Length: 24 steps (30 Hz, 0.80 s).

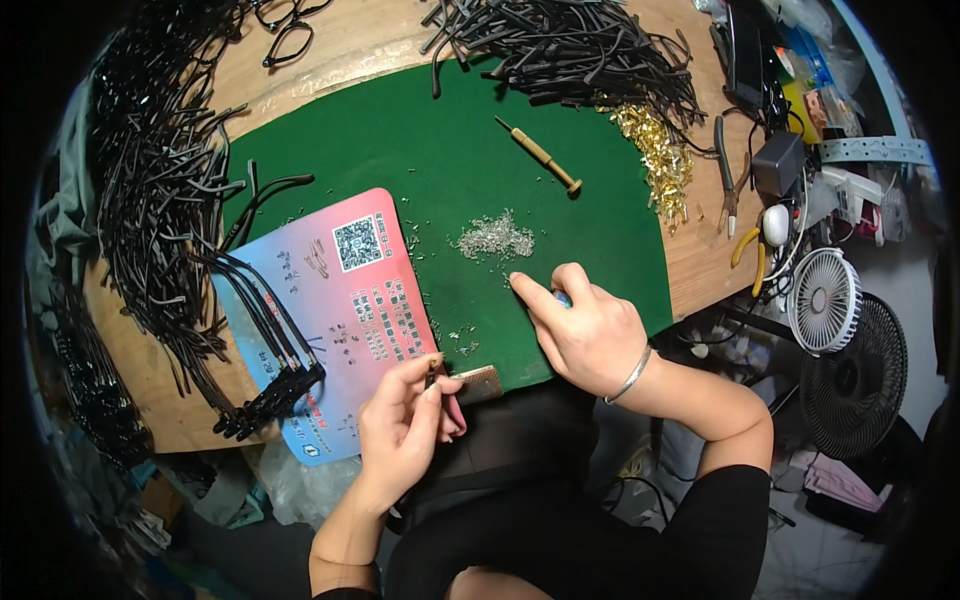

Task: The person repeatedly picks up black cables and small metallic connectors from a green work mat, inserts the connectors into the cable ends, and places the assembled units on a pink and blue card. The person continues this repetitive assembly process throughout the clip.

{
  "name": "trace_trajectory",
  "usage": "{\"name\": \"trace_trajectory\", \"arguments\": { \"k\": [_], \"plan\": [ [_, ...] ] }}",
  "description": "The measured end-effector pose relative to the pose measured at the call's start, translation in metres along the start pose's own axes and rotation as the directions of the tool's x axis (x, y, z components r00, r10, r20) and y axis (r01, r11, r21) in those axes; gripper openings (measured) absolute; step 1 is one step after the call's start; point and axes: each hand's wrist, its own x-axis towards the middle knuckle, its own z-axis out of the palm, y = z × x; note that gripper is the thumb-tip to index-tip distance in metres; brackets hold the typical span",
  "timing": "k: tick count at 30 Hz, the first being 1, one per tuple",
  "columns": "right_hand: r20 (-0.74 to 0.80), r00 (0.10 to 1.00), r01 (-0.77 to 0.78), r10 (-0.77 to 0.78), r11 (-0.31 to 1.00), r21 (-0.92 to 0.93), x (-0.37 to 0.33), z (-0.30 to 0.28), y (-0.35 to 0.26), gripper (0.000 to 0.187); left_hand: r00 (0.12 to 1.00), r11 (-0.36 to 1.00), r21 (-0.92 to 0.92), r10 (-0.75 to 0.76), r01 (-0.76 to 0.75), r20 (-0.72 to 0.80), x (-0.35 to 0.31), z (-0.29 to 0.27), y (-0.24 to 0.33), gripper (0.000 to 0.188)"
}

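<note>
Heap of tiny silvery parts [497, 236] — landmark. Right hand [595, 335]: index extended at heap's near edge, others curled around blue object [563, 299]; best picked singly. Left hand [402, 420], nearer-left of heap: pinching small dark piece [432, 374] — keep steady.

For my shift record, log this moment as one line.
left hand: pinching small dark piece | right hand: holding mostly hidden blue-ended item, near pile of silver bits | brass screwdriver: lying on green mat
</note>
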Motion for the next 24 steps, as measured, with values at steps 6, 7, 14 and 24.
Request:
{"name": "trace_trajectory", "arguments": {
  "k": [6,7,14,24],
  "plan": [
    [0.030,1.000,0.000,0.001,1.000,-0.013,0.003,-0.001,-0.002,0.049,1.000,0.994,0.111,0.008,-0.006,-0.020,0.008,0.003,0.003,0.025],
    [0.039,0.999,-0.001,0.002,1.000,-0.025,0.004,-0.004,0.000,0.048,1.000,0.990,0.144,0.006,-0.005,-0.011,0.009,0.003,0.003,0.025],
    [0.247,0.969,-0.072,-0.003,0.952,0.296,0.006,-0.012,-0.009,0.037,0.996,0.986,0.163,0.035,-0.021,-0.083,0.009,0.005,-0.004,0.023],
    [0.297,0.935,-0.002,-0.193,0.836,0.548,0.008,-0.009,-0.042,0.028,0.801,0.644,0.679,0.583,-0.353,-0.137,0.015,0.018,-0.026,0.022]
  ]
}}
